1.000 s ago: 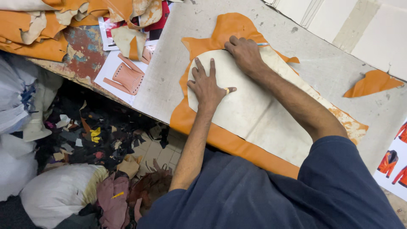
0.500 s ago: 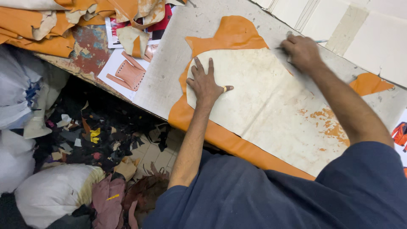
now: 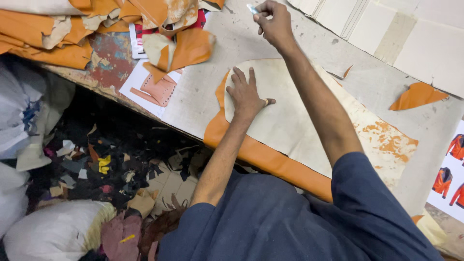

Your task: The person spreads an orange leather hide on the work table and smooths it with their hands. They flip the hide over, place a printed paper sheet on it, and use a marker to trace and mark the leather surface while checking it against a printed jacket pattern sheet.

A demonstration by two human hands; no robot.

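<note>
Left hand (image 3: 246, 94) lies flat, fingers spread, pinning the stiff pattern (image 3: 290, 121) on soft, limp leather (image 3: 261, 157). Right hand (image 3: 273, 21) pinches a small blade (image 3: 252, 8); the leather likely shifts unless pressed flat.

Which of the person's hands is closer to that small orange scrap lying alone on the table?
The right hand, raised near the table's far edge, lies nearer the orange scrap. The left hand presses flat on the cream pattern piece, farther away.

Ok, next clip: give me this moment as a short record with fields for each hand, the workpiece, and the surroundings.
left hand: flat, fingers spread, pressing on the pale pattern sheet
right hand: raised off the sheet, gripping a small blade
workpiece: orange leather under the sheet, edge showing along the table front
table: grey worktop, orange scrap lying apart
floor: mixed offcuts
</note>
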